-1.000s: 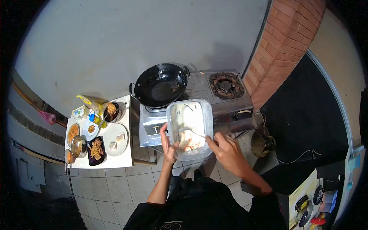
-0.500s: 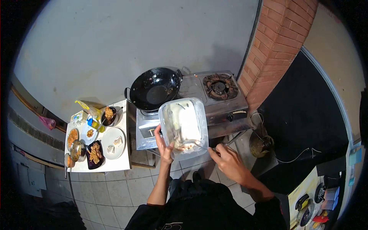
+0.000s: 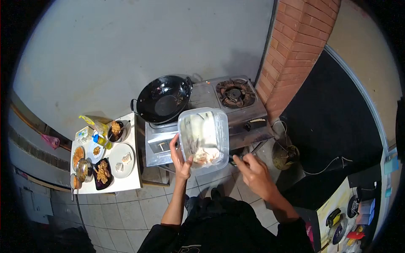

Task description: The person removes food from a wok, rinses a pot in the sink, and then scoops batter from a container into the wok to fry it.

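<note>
My left hand point(image 3: 182, 166) grips the left side of a clear plastic container point(image 3: 224, 139), thumb over the rim and fingers along the outer wall. White flour point(image 3: 206, 133) covers much of its bottom, and pale, pinkish flour-coated pieces point(image 3: 206, 155) lie at the near end. Just right of the container, my right hand point(image 3: 255, 175) is closed around a thin metal utensil point(image 3: 234, 158), of which only a short, blurred part shows. The container is held in front of the stove, overlapping its front edge in this view.
A black wok point(image 3: 164, 103) sits on the stove's left burner; the right burner point(image 3: 235, 94) is bare. On the white table point(image 3: 130, 185) at left stand a white plate point(image 3: 125, 147) with floured pieces, a dark dish of fried food point(image 3: 102, 173), bowls and bottles. A bucket point(image 3: 287, 158) stands right.
My right hand has drawn the utensil out to the right, away from the pieces in the container. The left hand still holds the container; the whole view has shifted slightly.
</note>
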A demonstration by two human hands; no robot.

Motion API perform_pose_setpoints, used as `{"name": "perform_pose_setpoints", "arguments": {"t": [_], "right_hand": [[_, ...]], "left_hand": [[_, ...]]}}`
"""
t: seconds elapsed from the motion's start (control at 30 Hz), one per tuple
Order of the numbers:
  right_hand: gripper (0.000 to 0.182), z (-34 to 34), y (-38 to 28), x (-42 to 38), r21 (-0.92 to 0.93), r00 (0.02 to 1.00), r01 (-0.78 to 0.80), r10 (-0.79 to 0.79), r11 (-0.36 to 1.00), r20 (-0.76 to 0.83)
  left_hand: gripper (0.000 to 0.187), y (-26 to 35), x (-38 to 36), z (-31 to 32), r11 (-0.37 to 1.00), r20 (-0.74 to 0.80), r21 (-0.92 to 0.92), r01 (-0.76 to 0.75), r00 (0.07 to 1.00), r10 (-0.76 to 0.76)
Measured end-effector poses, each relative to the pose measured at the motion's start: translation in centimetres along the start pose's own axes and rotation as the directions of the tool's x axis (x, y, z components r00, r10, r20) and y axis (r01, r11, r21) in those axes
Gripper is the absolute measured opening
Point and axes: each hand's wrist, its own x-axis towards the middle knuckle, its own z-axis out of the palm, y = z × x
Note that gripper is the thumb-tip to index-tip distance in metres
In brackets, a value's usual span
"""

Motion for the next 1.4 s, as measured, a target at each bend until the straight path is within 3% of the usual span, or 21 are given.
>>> {"name": "perform_pose_setpoints", "arguments": {"t": [0.17,0.27,0.4,0.5,0.67,0.8,0.93,1.03,1.07,1.2,1.3,1.33,1.4], "right_hand": [[0.043,-0.3,1.1,0.4,-0.082,0.999,-0.025,0.022,0.996,-0.039],[0.047,0.7,0.7,-1.3,-0.082,1.000,-0.005,0.004,0.997,-0.016],[0.036,2.8,-0.5,-3.4,0.048,0.992,-0.112,0.108,0.993,0.070],[0.033,2.3,-0.1,-2.8,0.152,0.986,-0.160,0.166,0.975,-0.028],[0.037,1.1,1.8,-1.6,0.013,0.997,-0.066,0.067,0.998,-0.033],[0.030,3.7,1.2,-3.2,0.085,1.000,0.011,-0.013,0.996,0.019],[0.030,3.2,-0.1,-2.0,0.219,0.999,-0.020,0.025,0.976,-0.020],[0.031,3.3,0.3,-0.6,0.145,0.992,0.008,0.011,0.989,-0.127],[0.044,3.3,0.8,-0.2,0.106,0.995,0.021,-0.010,0.994,-0.102],[0.045,3.4,0.4,0.8,0.076,0.994,0.024,-0.016,0.997,-0.107],[0.043,4.0,-0.2,-0.3,0.103,0.992,0.124,-0.125,0.987,0.000],[0.040,3.7,-0.5,-0.3,0.080,0.987,0.163,-0.163,0.983,0.000],[0.040,2.9,-0.4,0.2,0.086,0.995,0.098,-0.097,0.991,-0.014]], "left_hand": [[0.091,0.9,-0.1,2.1,0.997,0.056,-0.073,-0.002,0.998,0.006],[0.093,0.8,-0.2,2.6,0.996,0.008,-0.086,-0.036,0.999,0.037],[0.093,0.8,-0.4,3.1,0.998,-0.010,-0.054,-0.028,1.000,0.028],[0.093,0.7,-0.7,2.9,0.999,0.012,-0.042,-0.007,1.000,0.008],[0.094,0.4,-0.7,2.6,1.000,0.006,-0.029,-0.007,1.000,0.007],[0.093,0.6,-0.5,1.7,1.000,-0.042,-0.018,-0.002,0.999,0.002],[0.092,0.9,-0.5,1.0,0.999,-0.001,-0.028,0.025,1.000,-0.025],[0.090,0.6,-0.6,0.5,0.998,-0.009,-0.034,0.051,0.999,-0.052],[0.089,0.3,-0.7,0.2,0.998,0.000,-0.038,0.057,0.998,-0.057],[0.087,0.7,-0.8,-0.1,0.987,-0.024,-0.091,0.134,0.990,-0.137],[0.088,-0.5,-0.7,-1.2,0.987,-0.131,-0.064,0.149,0.979,-0.157],[0.088,-0.7,-0.6,-1.3,0.983,-0.112,-0.100,0.152,0.980,-0.163],[0.089,-0.8,-0.4,-1.4,0.971,-0.068,-0.173,0.166,0.981,-0.180]]}}
